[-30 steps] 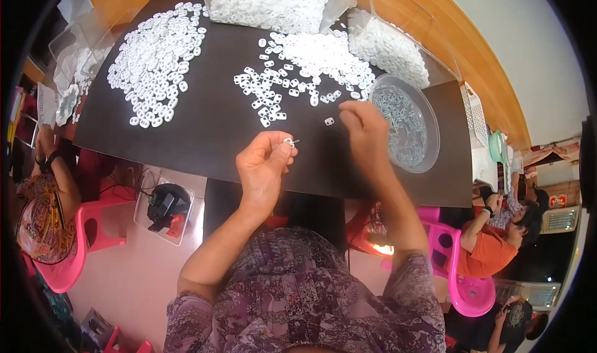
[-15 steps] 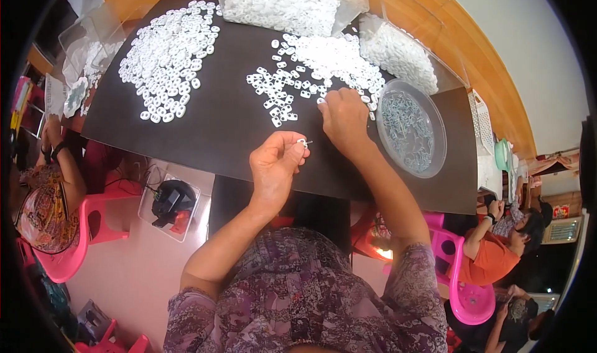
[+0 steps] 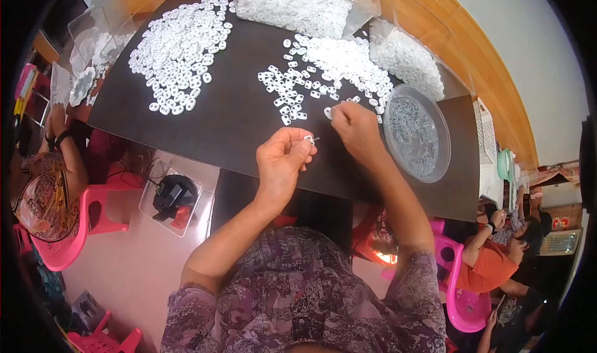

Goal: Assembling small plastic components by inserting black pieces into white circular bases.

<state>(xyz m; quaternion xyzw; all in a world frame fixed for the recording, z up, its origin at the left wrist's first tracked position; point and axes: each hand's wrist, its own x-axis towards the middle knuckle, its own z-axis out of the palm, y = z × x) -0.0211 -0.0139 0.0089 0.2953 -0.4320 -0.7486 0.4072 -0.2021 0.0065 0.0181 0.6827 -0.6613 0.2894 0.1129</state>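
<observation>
- Left hand (image 3: 283, 159): fingertips pinched around a small white piece (image 3: 308, 141), metal pin (image 3: 316, 139) projecting, seemingly kept clear of skin.
- Right hand (image 3: 357, 130): fingers curled, apparently gripping a second white piece (image 3: 328, 112).
- Clear round tray (image 3: 444, 143): near right hand, presumably for reach.

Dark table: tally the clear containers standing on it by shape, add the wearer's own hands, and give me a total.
Clear rectangular bins: 2
Clear round dish: 1
Wearer's hands, left hand and right hand: 2
Total: 5
White pieces are left out; too many to count.
</observation>
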